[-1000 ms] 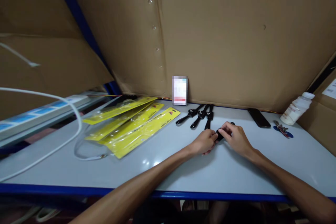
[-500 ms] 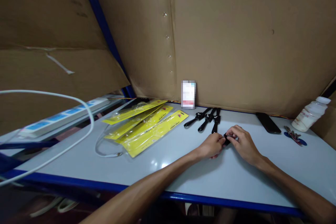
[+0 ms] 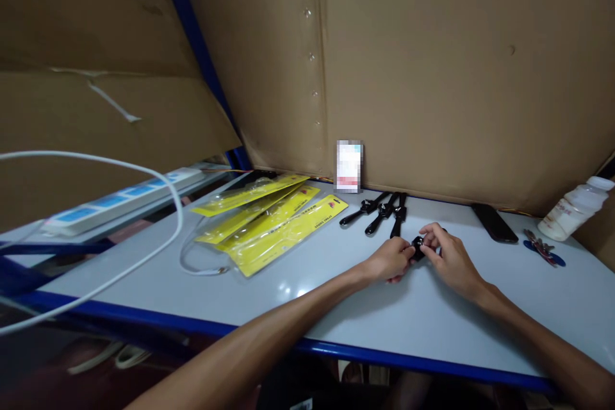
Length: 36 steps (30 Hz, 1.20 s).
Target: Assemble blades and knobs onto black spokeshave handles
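Black and glossy, the small watch [image 3: 417, 247] sits pinched between both hands on the grey table [image 3: 336, 307], its shape mostly hidden by fingers. The left hand [image 3: 391, 261] grips it from nine o'clock, the right hand [image 3: 449, 256] from three. Three more watches [image 3: 382, 213] lie just beyond, at twelve o'clock.
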{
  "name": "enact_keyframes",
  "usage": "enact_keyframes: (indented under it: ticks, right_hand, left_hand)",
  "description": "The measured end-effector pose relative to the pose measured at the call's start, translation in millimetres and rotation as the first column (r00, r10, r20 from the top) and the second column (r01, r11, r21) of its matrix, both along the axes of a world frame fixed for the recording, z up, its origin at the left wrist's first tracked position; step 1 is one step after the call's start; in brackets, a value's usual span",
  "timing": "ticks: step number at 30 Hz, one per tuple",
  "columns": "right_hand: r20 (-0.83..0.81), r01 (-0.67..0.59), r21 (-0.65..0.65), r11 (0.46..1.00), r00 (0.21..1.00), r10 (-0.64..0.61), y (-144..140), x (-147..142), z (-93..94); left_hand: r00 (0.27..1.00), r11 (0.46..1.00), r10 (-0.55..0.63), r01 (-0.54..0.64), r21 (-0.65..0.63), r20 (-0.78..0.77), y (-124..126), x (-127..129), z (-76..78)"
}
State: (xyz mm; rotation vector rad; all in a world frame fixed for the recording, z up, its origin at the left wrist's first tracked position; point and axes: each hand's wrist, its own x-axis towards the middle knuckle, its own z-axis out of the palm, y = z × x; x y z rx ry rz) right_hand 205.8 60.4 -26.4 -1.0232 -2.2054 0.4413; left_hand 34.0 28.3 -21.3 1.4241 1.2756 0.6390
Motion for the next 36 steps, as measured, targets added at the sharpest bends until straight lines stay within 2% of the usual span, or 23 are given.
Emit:
enact_keyframes:
  ticks: [4, 8, 13, 19, 26, 32, 36]
  right_hand:
    - [-0.008, 0.029, -0.056, 0.998, 1.000, -0.030, -0.7, -0.5, 2.0]
    - [-0.068, 0.007, -0.188, 0.982, 0.998, -0.020, -4.5, -4.0, 5.9]
    - [-0.121, -0.020, -0.257, 0.966, 0.993, -0.012, -5.6, -5.8, 6.7]
    - [-0.081, 0.033, -0.090, 0.995, 0.996, -0.041, -4.7, -5.4, 6.1]
    - [-0.045, 0.022, -0.205, 0.979, 0.998, -0.031, -4.9, -6.3, 5.8]
    - [0.081, 0.083, -0.099, 0.992, 0.994, -0.075, 0.1, -3.2, 5.1]
    - [0.078, 0.064, -0.111, 0.992, 0.995, -0.056, 2.1, -0.8, 11.5]
  left_hand:
    - [1.000, 1.000, -0.002, 0.002, 0.000, -0.016, 1.7, 0.0, -1.7]
    - [0.999, 0.999, -0.010, 0.012, 0.032, -0.048, 2.0, -0.6, -6.1]
    - [0.997, 0.998, -0.017, 0.021, 0.051, -0.077, 0.6, -0.9, -6.3]
    - [0.997, 0.999, -0.018, 0.021, 0.031, -0.078, 1.2, -2.6, -2.0]
    - [0.995, 0.999, -0.019, 0.022, 0.030, -0.096, 1.7, -1.3, -2.3]
    - [0.995, 1.000, 0.000, 0.003, 0.030, -0.101, -1.5, -0.4, 1.4]
    - [0.994, 0.999, 0.023, -0.020, 0.026, -0.108, -3.2, -1.0, 3.5]
